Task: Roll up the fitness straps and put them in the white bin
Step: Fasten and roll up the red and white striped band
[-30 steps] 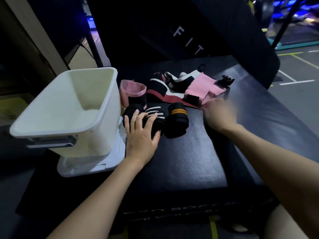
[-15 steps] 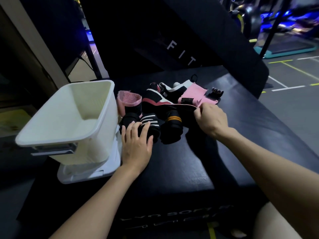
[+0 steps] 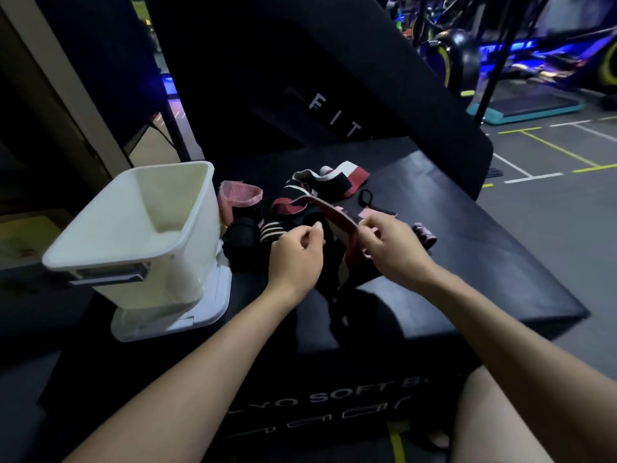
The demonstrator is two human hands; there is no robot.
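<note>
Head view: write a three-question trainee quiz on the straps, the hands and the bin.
1. True or false: the white plastic bin already holds rolled straps.
2. Which hand pinches the raised pink-and-black fabric strap? A) left hand B) right hand C) neither
3. Fill in: the rolled black strap with white stripes lies on the black padded ____, not in the bin.

Key: 1 false, its visible inside looks empty; 2 B; 3 box.
</note>
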